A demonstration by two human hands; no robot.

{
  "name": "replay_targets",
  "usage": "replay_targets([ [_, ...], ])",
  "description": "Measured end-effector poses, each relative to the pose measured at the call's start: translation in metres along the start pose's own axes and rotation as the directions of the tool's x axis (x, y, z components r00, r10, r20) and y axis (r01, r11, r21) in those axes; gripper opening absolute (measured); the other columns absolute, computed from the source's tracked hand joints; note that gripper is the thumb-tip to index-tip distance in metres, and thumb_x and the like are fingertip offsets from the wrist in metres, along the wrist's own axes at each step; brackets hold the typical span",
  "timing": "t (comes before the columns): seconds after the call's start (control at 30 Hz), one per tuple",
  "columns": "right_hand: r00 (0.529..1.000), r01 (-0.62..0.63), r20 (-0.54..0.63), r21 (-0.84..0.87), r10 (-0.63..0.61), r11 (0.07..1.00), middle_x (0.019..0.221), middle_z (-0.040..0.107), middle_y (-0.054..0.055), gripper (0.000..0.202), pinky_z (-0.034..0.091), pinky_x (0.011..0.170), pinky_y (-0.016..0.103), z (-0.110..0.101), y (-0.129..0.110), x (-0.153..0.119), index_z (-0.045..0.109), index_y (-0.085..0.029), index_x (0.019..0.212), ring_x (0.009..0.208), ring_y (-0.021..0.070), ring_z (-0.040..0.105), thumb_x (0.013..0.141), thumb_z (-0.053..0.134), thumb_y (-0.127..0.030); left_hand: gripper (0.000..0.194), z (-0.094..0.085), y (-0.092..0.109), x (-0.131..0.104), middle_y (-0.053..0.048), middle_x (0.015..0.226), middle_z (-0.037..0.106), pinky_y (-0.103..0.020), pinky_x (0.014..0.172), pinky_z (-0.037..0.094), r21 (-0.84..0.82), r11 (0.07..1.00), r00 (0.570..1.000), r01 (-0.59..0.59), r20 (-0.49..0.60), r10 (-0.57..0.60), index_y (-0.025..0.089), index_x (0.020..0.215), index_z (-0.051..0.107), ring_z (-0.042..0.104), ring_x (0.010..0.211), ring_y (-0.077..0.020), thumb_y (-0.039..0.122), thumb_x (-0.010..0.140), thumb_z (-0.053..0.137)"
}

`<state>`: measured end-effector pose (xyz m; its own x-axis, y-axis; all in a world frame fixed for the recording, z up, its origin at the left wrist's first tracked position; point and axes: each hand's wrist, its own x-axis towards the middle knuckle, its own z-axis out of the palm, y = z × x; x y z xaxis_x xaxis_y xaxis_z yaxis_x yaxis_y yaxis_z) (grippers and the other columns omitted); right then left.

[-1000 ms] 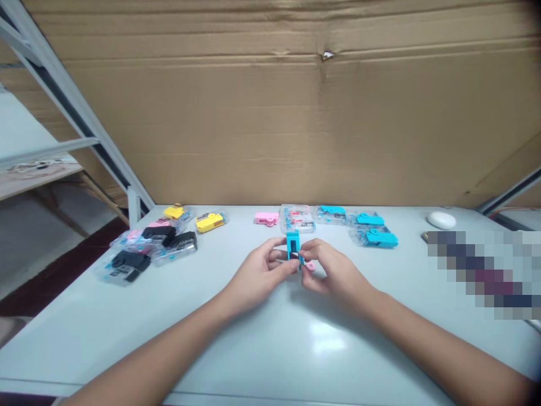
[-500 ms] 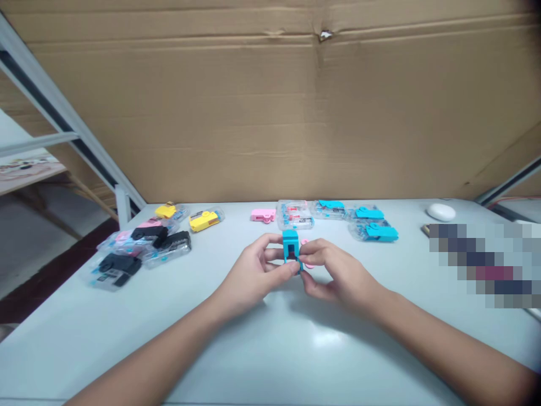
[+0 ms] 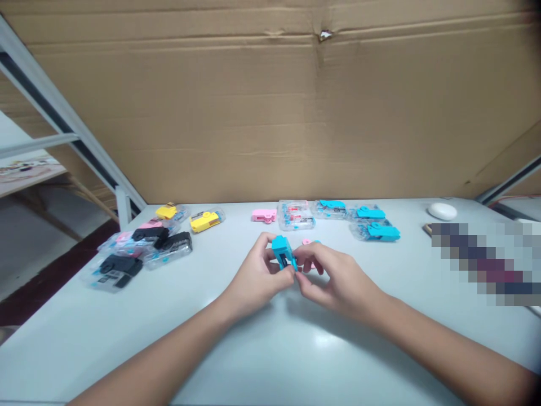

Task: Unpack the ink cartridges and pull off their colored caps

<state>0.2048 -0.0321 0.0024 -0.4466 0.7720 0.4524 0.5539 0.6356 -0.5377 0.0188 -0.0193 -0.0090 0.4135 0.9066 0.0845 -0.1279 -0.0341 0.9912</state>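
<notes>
Above the middle of the table, my left hand (image 3: 257, 276) is closed around a small blue plastic casing (image 3: 280, 246), thumb at its lower front. The casing is tilted, and a slot shows in its face. My right hand (image 3: 332, 274) pinches the casing's lower right edge between thumb and fingers; whether a separate small part is held there I cannot tell. Just behind the right fingers lie small pink pieces (image 3: 306, 242), mostly hidden by that hand.
Clear-cased blue units (image 3: 380, 231) lie at the back right, near a white mouse (image 3: 442, 211). A pink casing (image 3: 264, 215) and clear cases (image 3: 296, 217) sit behind my hands. Yellow units (image 3: 205, 220) and black units (image 3: 120, 264) lie left. A cardboard wall (image 3: 211, 113) rises behind.
The blue casing has tilted and shifted slightly left in my hands. Both hands keep their grip, and the things on the table stay where they were.
</notes>
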Motion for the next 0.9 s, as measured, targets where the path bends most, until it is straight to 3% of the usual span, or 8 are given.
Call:
replay_targets([
  [0.2, 0.996, 0.072, -0.047, -0.155, -0.080, 0.985, 0.068, 0.060, 0.000, 0.008, 0.039, 0.051, 0.022, 0.011, 0.001, -0.001, 0.046, -0.021, 0.078, 0.056, 0.0119, 0.053, 0.080, 0.050, -0.014, 0.028, 0.009, 0.004, -0.001, 0.002, 0.092, 0.064, -0.022, 0.069, 0.048, 0.039, 0.999, 0.999, -0.028, -0.031, 0.029, 0.022, 0.099, 0.048, 0.064, 0.081, -0.0124, 0.010, 0.080, 0.065],
  [0.33, 0.991, 0.129, 0.002, -0.194, -0.131, 0.972, 0.069, 0.056, 0.000, 0.012, 0.038, 0.051, 0.022, 0.013, -0.001, 0.002, 0.042, -0.022, 0.079, 0.056, 0.0122, 0.048, 0.080, 0.051, -0.014, 0.025, 0.012, 0.003, -0.002, 0.001, 0.089, 0.063, -0.024, 0.072, 0.049, 0.102, 0.994, 0.997, -0.025, -0.075, 0.033, 0.020, 0.102, 0.055, 0.063, 0.082, -0.0134, 0.010, 0.079, 0.062],
  [0.53, 0.991, 0.126, 0.075, -0.192, -0.113, 0.973, 0.070, 0.050, -0.001, 0.018, 0.038, 0.053, 0.022, 0.014, -0.002, 0.007, 0.038, -0.023, 0.076, 0.059, 0.0130, 0.046, 0.083, 0.053, -0.014, 0.027, 0.010, -0.003, 0.000, -0.001, 0.090, 0.063, -0.027, 0.072, 0.049, 0.128, 0.992, 0.993, 0.012, -0.116, 0.003, 0.018, 0.102, 0.057, 0.060, 0.080, -0.0148, 0.012, 0.075, 0.061],
  [0.7, 0.987, 0.145, 0.104, -0.205, -0.126, 0.968, 0.074, 0.050, 0.001, 0.015, 0.041, 0.056, 0.023, 0.017, 0.005, 0.008, 0.042, -0.022, 0.077, 0.061, 0.0138, 0.048, 0.089, 0.047, -0.016, 0.027, 0.010, -0.007, 0.001, -0.001, 0.090, 0.064, -0.028, 0.075, 0.048, 0.187, 0.982, 0.983, 0.015, -0.183, 0.020, 0.018, 0.099, 0.059, 0.060, 0.083, -0.0167, 0.013, 0.072, 0.062],
  [0.9, 0.984, 0.176, 0.040, -0.279, -0.172, 0.944, 0.073, 0.054, 0.002, 0.018, 0.042, 0.058, 0.024, 0.021, 0.009, 0.010, 0.049, -0.021, 0.078, 0.063, 0.0147, 0.051, 0.089, 0.041, -0.010, 0.020, 0.006, -0.005, 0.003, 0.000, 0.091, 0.067, -0.030, 0.082, 0.047, 0.273, 0.962, 0.968, -0.030, -0.231, 0.096, 0.018, 0.095, 0.062, 0.062, 0.086, -0.0177, 0.013, 0.075, 0.060],
])
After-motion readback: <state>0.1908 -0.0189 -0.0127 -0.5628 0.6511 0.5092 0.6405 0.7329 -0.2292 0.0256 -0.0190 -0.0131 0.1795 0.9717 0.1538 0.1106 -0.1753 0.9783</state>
